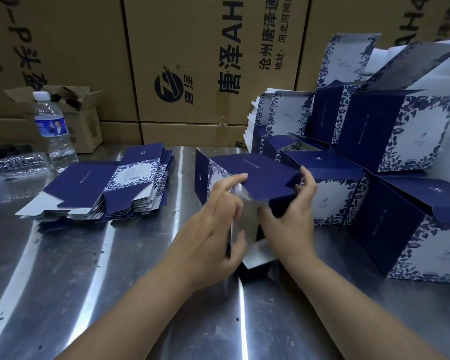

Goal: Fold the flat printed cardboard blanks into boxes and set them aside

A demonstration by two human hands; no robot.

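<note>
A half-formed navy and white floral box (pixel 255 175) stands at the middle of the steel table (pixel 94 268), its silver inside showing between my hands. My left hand (pixel 216 224) grips a side flap at the box's near left edge. My right hand (pixel 291 216) holds the near right corner, fingers curled over the navy top panel. A fanned stack of flat printed blanks (pixel 109 190) lies to the left. Several folded boxes (pixel 390 141) with open lids are piled at the right.
A water bottle (pixel 53 128) stands at the left rear beside crumpled clear plastic (pixel 18 165) and a small open carton (pixel 81 118). Large brown shipping cartons (pixel 192 61) wall off the back of the table.
</note>
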